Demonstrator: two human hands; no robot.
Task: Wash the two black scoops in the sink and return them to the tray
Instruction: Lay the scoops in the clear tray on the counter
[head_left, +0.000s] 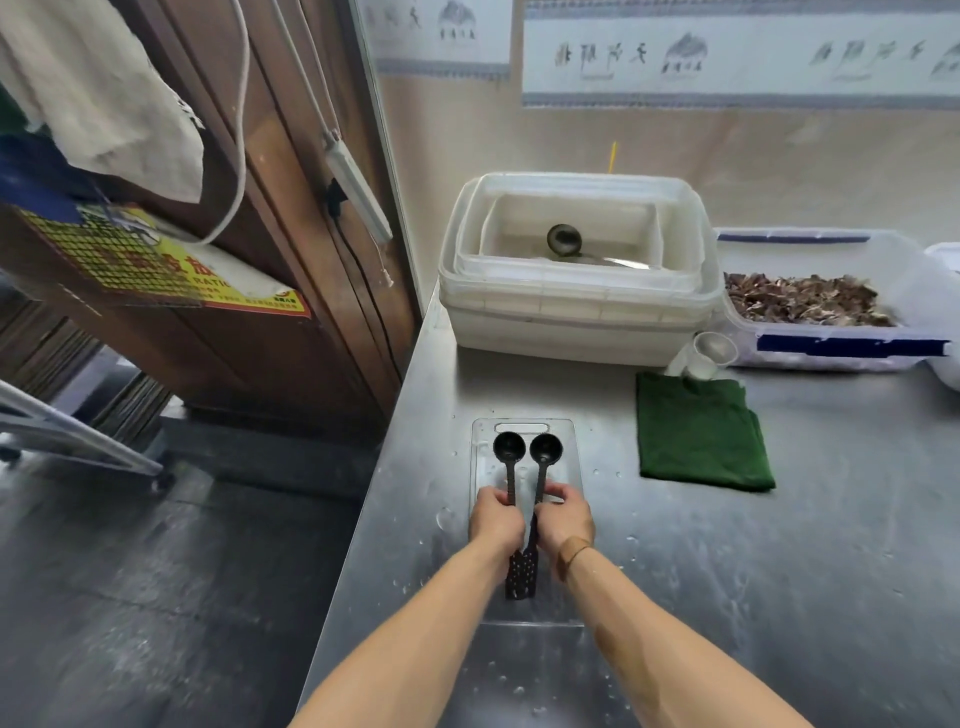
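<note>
Scoops: left scoop and right scoop lie parallel over the clear tray on the tabletop. Left hand grips the left handle mid-length. Right hand grips the right handle; both bowls point far.

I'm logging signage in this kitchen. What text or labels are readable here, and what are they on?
"RATIC": partial letters on the yellow sign on the wooden door; its other characters are too blurred to read.
Wall border: figures and marks, unreadable.
The scoops and blue-taped bin show no text.
</note>
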